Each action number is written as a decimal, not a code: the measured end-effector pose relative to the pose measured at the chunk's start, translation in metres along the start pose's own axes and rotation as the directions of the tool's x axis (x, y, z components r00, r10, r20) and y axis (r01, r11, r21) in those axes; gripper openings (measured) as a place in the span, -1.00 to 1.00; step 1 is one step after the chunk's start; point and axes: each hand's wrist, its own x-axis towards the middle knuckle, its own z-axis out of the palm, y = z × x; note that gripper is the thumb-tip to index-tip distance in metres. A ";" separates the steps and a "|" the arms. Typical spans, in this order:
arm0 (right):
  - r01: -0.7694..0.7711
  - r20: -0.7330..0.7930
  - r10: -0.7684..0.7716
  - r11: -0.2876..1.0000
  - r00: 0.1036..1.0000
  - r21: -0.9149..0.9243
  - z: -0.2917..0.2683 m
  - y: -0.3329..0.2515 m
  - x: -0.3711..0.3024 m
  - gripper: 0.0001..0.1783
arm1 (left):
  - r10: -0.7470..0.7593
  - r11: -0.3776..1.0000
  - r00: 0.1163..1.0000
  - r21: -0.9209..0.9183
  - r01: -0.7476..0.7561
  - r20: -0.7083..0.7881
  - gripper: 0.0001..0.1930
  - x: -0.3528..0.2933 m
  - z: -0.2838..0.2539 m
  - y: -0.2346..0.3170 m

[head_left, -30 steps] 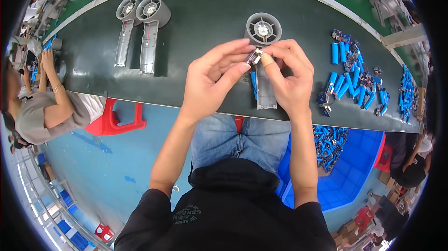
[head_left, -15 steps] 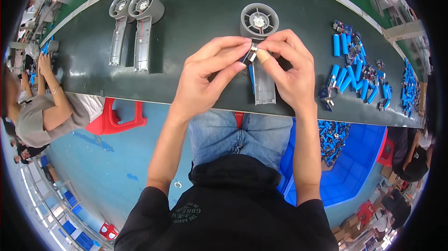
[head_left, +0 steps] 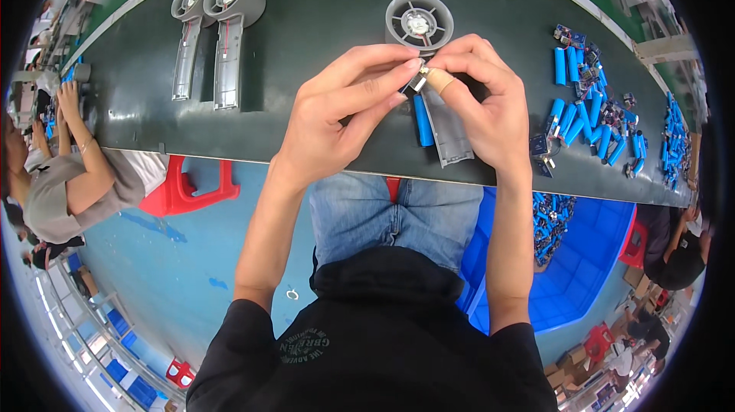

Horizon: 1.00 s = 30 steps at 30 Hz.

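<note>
Close handwork over a dark green, flat-topped bench (head_left: 321, 21)

A black short-sleeved cloth shirt (head_left: 398, 335) carries a small round print of grey lettering on its chest. A deep blue plastic bin (head_left: 586, 259) stands below the bench's near edge, at right. On the bench, two grey plastic fan bodies (head_left: 228, 48) with round ribbed heads lie at left; a third grey fan body (head_left: 418, 25) lies mid-bench, its open handle (head_left: 450, 134) pointing toward the near edge.

The left hand (head_left: 341, 113), fingers nearly closed, grips a small dark circuit board (head_left: 414, 84) above that handle. The right hand (head_left: 490, 102), thumb and forefinger pinched together, appears to hold a tiny white connector (head_left: 424, 70) against the board, though fingers cover much of it. A bright blue cylindrical cell (head_left: 423, 122) shows just left of the handle.
</note>
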 end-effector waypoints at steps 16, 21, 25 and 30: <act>0.254 -0.101 -0.289 0.930 0.952 -0.267 0.011 -0.001 -0.002 -0.83 | -0.138 0.987 0.990 -0.079 0.139 0.016 -0.68 -0.005 -0.001 0.005; 0.388 -0.047 -0.451 0.813 0.891 -0.434 0.012 0.001 0.000 -0.79 | -0.095 0.995 0.995 0.001 0.095 -0.024 -0.69 -0.007 0.002 0.003; 0.415 -0.035 -0.481 0.789 0.876 -0.453 0.012 0.003 0.000 -0.77 | -0.083 0.996 0.996 0.040 0.084 -0.032 -0.72 -0.006 0.002 0.005; 0.451 -0.015 -0.511 0.771 0.860 -0.449 0.010 0.004 0.003 -0.76 | -0.057 0.998 0.998 0.016 0.057 -0.033 -0.71 -0.005 0.001 0.000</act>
